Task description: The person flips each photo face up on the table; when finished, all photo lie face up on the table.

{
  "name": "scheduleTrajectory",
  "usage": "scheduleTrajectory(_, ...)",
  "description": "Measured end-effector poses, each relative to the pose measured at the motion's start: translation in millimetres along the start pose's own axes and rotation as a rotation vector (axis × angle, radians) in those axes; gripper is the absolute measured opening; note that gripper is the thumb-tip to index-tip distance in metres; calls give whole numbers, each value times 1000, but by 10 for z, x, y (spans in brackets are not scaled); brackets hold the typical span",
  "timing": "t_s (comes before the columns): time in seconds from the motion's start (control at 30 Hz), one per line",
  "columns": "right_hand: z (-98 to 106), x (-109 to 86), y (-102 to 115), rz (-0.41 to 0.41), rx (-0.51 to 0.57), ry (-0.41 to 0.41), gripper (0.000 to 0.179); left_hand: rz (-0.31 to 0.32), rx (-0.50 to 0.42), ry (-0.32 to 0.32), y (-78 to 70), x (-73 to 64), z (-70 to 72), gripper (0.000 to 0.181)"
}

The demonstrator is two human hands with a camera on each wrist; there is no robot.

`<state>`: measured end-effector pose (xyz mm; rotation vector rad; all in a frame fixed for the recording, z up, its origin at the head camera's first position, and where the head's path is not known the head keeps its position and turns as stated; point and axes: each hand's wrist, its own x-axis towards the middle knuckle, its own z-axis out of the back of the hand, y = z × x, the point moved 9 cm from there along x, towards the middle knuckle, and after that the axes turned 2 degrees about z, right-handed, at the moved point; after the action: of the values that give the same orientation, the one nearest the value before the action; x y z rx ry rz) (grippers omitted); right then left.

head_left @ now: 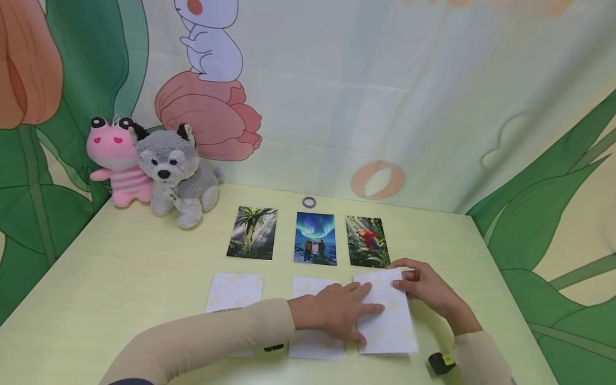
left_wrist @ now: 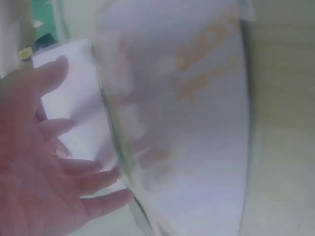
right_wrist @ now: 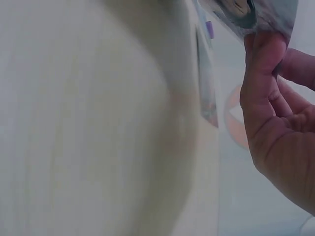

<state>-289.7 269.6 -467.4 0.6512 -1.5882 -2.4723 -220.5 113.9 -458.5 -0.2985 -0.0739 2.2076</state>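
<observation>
My right hand [head_left: 430,291] pinches the upper right corner of a white-backed photo card [head_left: 392,329] between thumb and fingers. Part of the picture on that card's underside [right_wrist: 275,17] shows in the right wrist view. Across the same card reaches my left hand [head_left: 334,313], its fingers spread and fairly straight over the white back. Beneath the left hand and forearm lie a middle white-backed card [head_left: 315,347] and a left one [head_left: 236,289], both partly covered.
Behind the white cards lie three picture-up photos: a palm-like plant [head_left: 252,233], people under northern lights [head_left: 315,239] and a red parrot [head_left: 367,241]. A purple ring [head_left: 309,202] is near the back edge. A plush husky [head_left: 175,171] and pink plush frog [head_left: 126,166] sit back left.
</observation>
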Motion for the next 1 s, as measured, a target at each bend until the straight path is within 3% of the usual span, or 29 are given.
scheduleTrajectory(0.27, 163, -59, 208, 59, 122, -149, 43, -13, -13, -138, -11, 22, 282, 72)
scheduleTrajectory(0.47, 265, -110, 363, 96, 236, -269, 34, -30, -74, -236, -35, 0, 426, 88)
scheduleTrajectory(0.63, 284, -116, 420, 131, 372, -313, 25, -32, -84, -317, -37, 5, 510, 99)
scheduleTrajectory(0.73, 278, -107, 443, 152, 431, -330, 21, -31, -49, -406, -53, 5, 579, 96)
scheduleTrajectory(0.9, 290, -92, 455, 157, 483, -376, 19, -28, 103, -610, -105, -40, 729, 75)
scheduleTrajectory(1.0, 294, -79, 442, 150, 525, -395, 17, -31, 165, -667, -123, -55, 792, 68)
